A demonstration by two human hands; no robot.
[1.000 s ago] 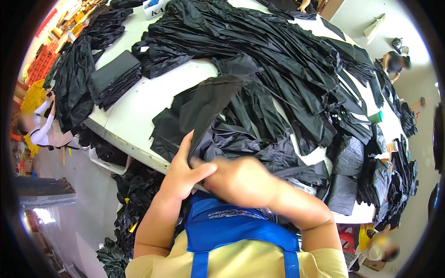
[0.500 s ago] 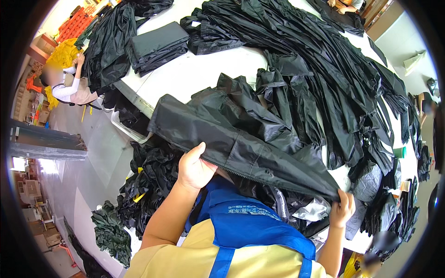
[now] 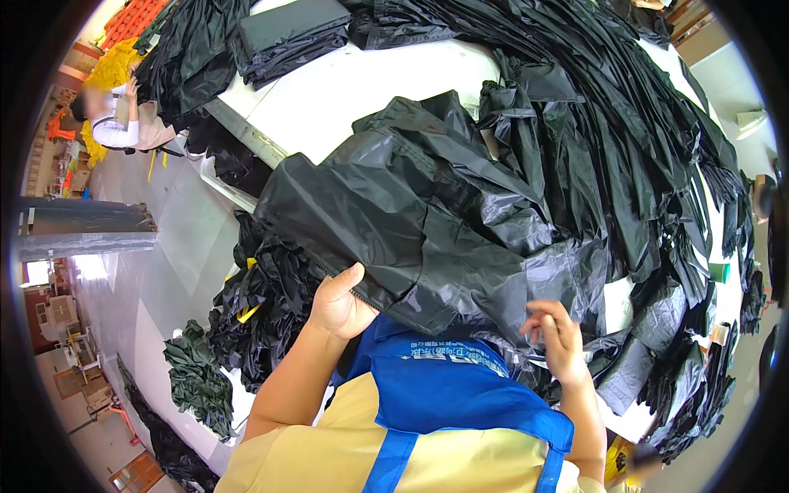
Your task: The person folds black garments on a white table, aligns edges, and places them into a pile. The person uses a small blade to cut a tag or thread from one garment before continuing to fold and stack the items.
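A black zippered garment point(image 3: 353, 218) of shiny, crumpled fabric spreads across the front of the white table. My left hand point(image 3: 341, 306) pinches its zippered near edge, thumb on top and fingers underneath. Off the garment's lower right side, my right hand point(image 3: 560, 338) is held up with its fingers loosely bent and apart, nothing in it. Beyond the garment, more black fabric pieces point(image 3: 567, 164) lie in long folds. The near edge hangs just above my blue apron point(image 3: 444, 370).
A folded black stack point(image 3: 292, 37) rests at the far left of the white table point(image 3: 353, 90). Black cloth heaps point(image 3: 267, 304) and a dark green bundle point(image 3: 197, 374) lie at my left. Another person point(image 3: 115, 123) stands beyond, beside yellow cloth. Quilted grey-black pieces point(image 3: 649, 329) are at right.
My right hand has let go of the garment's right end and moved left, its fingers opening. The once taut zippered edge now sags and folds. My left hand keeps its hold.
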